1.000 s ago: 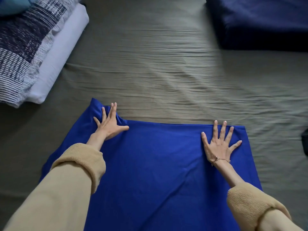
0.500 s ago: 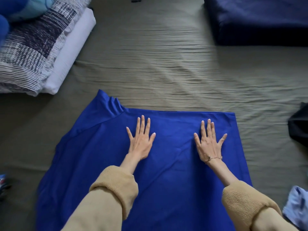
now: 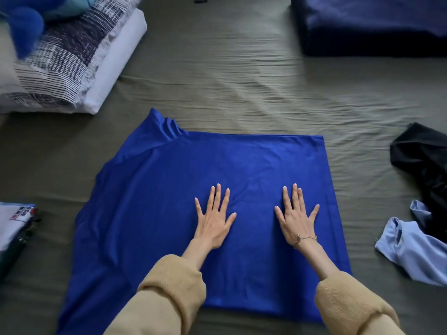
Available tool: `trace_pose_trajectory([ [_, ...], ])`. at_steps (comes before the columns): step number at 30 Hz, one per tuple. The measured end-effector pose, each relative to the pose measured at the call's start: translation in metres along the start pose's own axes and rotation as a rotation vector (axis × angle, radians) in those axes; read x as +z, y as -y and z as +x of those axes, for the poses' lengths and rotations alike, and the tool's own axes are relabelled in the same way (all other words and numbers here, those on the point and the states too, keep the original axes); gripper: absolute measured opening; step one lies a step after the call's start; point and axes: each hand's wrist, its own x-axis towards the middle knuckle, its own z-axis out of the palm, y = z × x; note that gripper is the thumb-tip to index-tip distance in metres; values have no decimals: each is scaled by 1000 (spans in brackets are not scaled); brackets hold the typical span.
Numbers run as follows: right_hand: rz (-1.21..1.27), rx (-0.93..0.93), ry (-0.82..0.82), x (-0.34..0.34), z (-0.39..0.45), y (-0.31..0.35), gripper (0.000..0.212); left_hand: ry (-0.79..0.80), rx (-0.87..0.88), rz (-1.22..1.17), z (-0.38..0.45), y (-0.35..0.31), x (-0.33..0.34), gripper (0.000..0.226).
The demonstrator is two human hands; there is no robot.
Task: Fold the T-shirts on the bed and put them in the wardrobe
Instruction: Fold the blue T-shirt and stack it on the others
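Here, the left hand point(image 3: 214, 222) and right hand point(image 3: 296, 220) press flat, fingers spread, gripping nothing, on the smooth blue T-shirt point(image 3: 154, 201).

The light is dim and soft, coming from the far side, beyond the fingertips — the wrinkles of the bed sheet point(image 3: 242, 76) catch pale highlights there, while the sheet nearest the sleeves falls to murky grey. The left hand point(image 3: 214, 221) and right hand point(image 3: 296, 220) cast only faint shadows on the blue T-shirt point(image 3: 169, 201), whose colour reads vivid with no glare. Far left of the left hand, the pillows point(image 3: 65, 56) are smeared with blur — and the wide lens bends straight edges toward the corners.
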Motion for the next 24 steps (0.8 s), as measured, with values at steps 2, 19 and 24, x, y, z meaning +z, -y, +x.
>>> trace_pose_trajectory([
  [2, -10, 3, -8, 4, -9, -7, 60, 4, 26, 38, -10, -6, 6, 63],
  [19, -20, 98, -99, 23, -49, -31, 59, -67, 105, 59, -42, -40, 42, 58],
  [24, -6, 113, -141, 28, -54, -29, 58, -44, 153, 52, -52, -40, 50, 58],
])
